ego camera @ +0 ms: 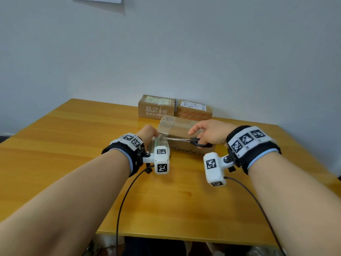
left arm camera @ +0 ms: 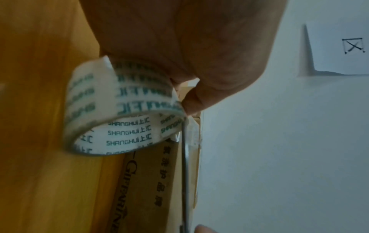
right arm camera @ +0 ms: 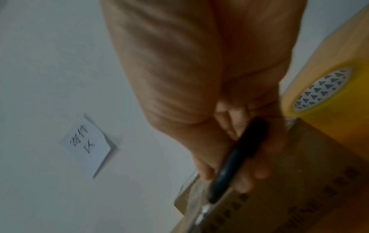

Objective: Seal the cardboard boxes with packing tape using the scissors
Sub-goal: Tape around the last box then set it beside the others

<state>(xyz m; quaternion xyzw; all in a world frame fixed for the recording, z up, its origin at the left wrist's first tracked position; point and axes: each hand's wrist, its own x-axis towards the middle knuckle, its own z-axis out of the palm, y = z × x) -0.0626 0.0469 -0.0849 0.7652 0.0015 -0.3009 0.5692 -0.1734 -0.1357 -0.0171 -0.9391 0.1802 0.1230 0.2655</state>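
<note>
A cardboard box (ego camera: 177,133) with clear tape along its top lies mid-table (ego camera: 73,137). My left hand (ego camera: 148,133) grips a clear tape roll (ego camera: 159,144) printed in green, held at the box's left end. In the left wrist view the roll (left arm camera: 119,113) hangs from my fingers beside the box (left arm camera: 159,181). My right hand (ego camera: 208,133) holds black-handled scissors (ego camera: 186,139) over the box's front edge. The blades point left, and their tips reach the tape between roll and box. The blade (left arm camera: 185,165) runs up to the roll's edge. My fingers pass through the handle (right arm camera: 235,160).
Two more cardboard boxes (ego camera: 156,108) (ego camera: 193,110) stand against the wall behind. A tape roll with a printed core (right arm camera: 323,88) shows past the box's end in the right wrist view. Camera cables (ego camera: 125,200) trail off the table's front edge. A paper note (right arm camera: 87,145) hangs on the wall.
</note>
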